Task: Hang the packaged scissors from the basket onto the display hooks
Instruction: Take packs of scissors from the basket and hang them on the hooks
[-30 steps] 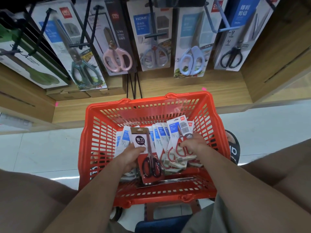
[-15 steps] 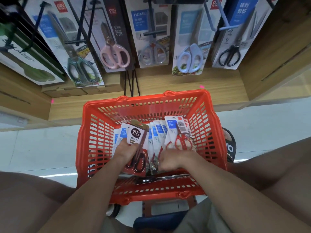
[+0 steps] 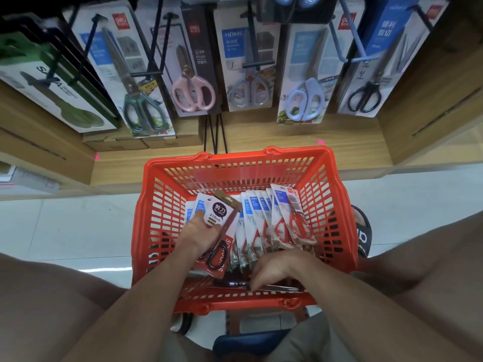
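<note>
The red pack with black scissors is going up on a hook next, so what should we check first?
1. Left hand grips the red pack: ok.
2. Pack lifted above the white packs in the basket: ok.
3. Hang hole at the pack's top is open: cannot tell, too small.
4. Right hand is free to help: not ok, its fingers reach down at the basket's near edge.
5. Matching hook on the display has room: cannot tell.

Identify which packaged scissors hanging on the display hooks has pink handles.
The pink-handled scissors on the dark card, second hanging pack left of centre; its neighbours have green, grey, pale blue and black handles.
</note>
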Available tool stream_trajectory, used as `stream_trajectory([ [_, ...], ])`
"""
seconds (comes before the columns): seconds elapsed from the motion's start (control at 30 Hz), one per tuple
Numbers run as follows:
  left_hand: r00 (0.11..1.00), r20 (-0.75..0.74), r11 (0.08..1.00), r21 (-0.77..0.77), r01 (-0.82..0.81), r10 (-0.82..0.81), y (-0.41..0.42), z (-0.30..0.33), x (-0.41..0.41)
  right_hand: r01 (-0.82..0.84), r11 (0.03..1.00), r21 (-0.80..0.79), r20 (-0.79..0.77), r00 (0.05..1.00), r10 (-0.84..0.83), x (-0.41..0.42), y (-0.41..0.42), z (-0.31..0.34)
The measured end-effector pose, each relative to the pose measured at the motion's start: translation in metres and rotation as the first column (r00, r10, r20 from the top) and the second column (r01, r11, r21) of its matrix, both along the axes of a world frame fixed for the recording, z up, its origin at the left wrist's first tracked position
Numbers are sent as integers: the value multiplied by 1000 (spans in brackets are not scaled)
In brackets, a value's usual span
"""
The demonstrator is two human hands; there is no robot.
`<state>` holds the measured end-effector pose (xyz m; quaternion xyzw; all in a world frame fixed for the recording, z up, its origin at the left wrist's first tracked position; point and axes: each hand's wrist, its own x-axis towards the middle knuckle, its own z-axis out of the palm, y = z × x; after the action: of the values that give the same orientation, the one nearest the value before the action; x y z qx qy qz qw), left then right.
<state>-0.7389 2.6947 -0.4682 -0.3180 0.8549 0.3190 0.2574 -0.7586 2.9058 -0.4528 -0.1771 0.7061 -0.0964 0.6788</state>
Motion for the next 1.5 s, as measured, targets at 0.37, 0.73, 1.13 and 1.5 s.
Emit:
stream_trajectory([
  [0.37, 989, -103, 994, -5, 106, -106, -9, 31, -5, 73, 996, 46, 111, 991, -78, -13, 5, 23],
  [0.73, 762, -88, 750, -282, 598, -641, -20, 58, -9, 80, 994, 73, 77, 993, -86, -29, -6, 44],
  [1.13, 534, -35, 518, -303, 800, -845, -50, 175, -38, -253, 912, -323, -438, 894, 93, -93, -54, 163],
  [1.5, 711, -449, 839, -220, 498, -540, -115, 259, 16, 33, 596, -803, -380, 742, -552, -120, -105, 252],
])
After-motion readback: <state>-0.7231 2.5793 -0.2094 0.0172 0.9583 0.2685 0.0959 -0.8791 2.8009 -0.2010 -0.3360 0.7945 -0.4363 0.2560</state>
